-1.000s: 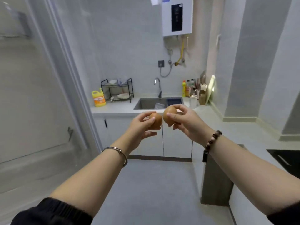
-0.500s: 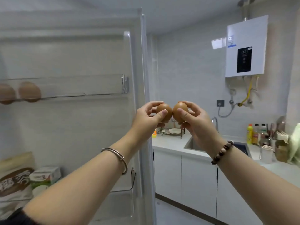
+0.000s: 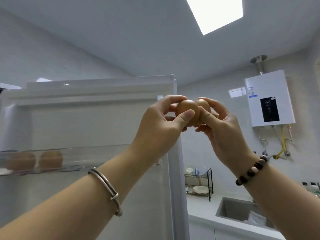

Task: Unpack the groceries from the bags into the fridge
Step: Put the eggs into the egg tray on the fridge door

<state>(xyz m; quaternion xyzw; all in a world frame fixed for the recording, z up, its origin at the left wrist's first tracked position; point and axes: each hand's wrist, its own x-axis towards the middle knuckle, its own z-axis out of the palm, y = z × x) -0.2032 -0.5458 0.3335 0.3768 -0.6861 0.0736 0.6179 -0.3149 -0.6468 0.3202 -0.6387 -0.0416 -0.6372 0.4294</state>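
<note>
My left hand (image 3: 161, 125) pinches a brown egg (image 3: 186, 108) between thumb and fingers. My right hand (image 3: 223, 134) holds a second brown egg (image 3: 204, 105) right beside it, the two eggs touching. Both are raised near the top right corner of the open fridge door (image 3: 97, 122). The door's clear upper shelf (image 3: 78, 158) runs across at the left, below my hands, and two brown eggs (image 3: 50, 159) sit behind its front wall near the left edge.
A white water heater (image 3: 269, 98) hangs on the wall at right. Below it are a dish rack (image 3: 199, 183) on the counter and a steel sink (image 3: 240, 211). A ceiling light panel (image 3: 216, 13) shines overhead.
The view has tilted upward and turned toward the fridge door. Both hands have risen with their eggs, from in front of the sink to the door's top corner.
</note>
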